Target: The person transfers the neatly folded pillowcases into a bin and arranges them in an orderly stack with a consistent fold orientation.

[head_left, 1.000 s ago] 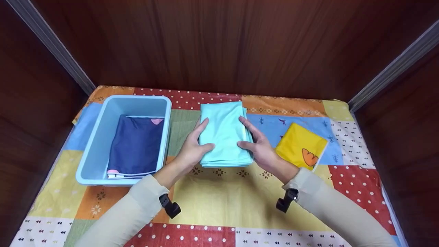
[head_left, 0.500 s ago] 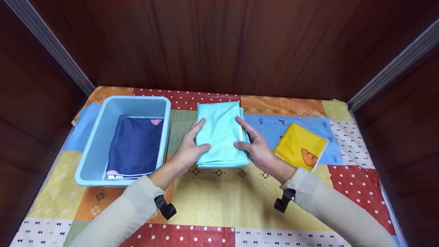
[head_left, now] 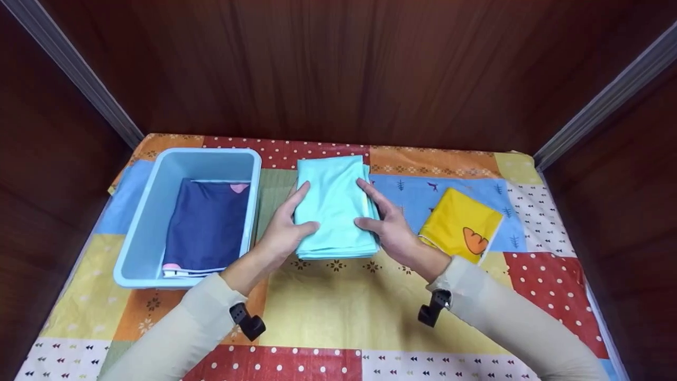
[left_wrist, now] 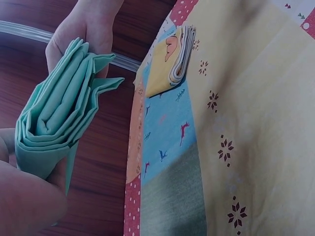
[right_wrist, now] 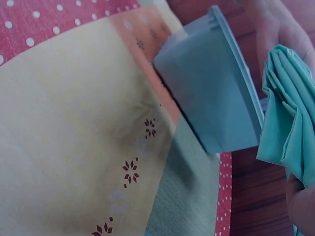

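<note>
A mint-green cloth, folded into a thick rectangle, is held between both hands above the table. My left hand grips its left edge, thumb on top and the other fingers mostly hidden beneath. On the opposite edge my right hand holds it, thumb and a finger showing on the upper face. The left wrist view reveals the many layers of the folded cloth end-on, raised off the tablecloth. In the right wrist view, one corner of the cloth droops below the grip.
Left of the hands stands a light blue plastic basin with folded navy cloth inside. A folded yellow cloth with a carrot print lies at the right. Patchwork tablecloth covers the table; dark wood panels rise behind and at both sides.
Both hands have shifted slightly left with the mint-green cloth, toward the basin. Their grip looks the same. The basin and yellow cloth stay in place.
</note>
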The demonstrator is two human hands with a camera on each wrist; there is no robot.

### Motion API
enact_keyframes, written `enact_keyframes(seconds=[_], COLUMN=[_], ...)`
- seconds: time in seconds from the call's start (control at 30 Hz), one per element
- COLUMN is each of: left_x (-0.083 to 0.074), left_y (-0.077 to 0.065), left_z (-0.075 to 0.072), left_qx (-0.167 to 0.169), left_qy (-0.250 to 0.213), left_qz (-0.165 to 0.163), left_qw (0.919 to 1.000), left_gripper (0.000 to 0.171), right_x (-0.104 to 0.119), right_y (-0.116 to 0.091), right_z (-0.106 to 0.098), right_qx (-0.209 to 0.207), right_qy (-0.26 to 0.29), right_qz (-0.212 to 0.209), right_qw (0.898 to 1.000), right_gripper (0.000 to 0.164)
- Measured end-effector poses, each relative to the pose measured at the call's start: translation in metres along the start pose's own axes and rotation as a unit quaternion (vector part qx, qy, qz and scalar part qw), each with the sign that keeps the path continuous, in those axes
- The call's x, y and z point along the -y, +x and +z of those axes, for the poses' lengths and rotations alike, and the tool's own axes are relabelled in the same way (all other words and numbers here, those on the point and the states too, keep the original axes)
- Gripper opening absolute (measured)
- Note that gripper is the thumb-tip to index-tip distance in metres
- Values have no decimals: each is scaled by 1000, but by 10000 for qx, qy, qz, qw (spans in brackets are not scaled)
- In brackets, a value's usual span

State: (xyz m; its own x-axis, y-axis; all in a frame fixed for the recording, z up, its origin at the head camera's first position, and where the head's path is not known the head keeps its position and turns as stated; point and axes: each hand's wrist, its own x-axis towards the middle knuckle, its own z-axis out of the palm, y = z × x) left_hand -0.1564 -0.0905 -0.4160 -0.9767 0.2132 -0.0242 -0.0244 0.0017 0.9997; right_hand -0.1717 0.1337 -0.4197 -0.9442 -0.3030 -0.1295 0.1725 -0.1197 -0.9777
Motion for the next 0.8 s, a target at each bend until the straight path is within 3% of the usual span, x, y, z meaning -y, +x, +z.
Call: enact_keyframes(seconds=[0.43,0.8], left_x=[-4,-4], left_y=[-3,-6], left_z=[-11,-17], left_qx=[-155,-263], left_qy=[1,-84], left_qz=[-45,-33], left_qw=[9999,9996], left_gripper=[85,85], right_x=[0,-1], right_y=[5,9], right_z=[14,20], right_qx=[31,47], right_qy=[97,-183], right_qz=[-106,-324], right_qw=[9999,9993], right_gripper=[80,79])
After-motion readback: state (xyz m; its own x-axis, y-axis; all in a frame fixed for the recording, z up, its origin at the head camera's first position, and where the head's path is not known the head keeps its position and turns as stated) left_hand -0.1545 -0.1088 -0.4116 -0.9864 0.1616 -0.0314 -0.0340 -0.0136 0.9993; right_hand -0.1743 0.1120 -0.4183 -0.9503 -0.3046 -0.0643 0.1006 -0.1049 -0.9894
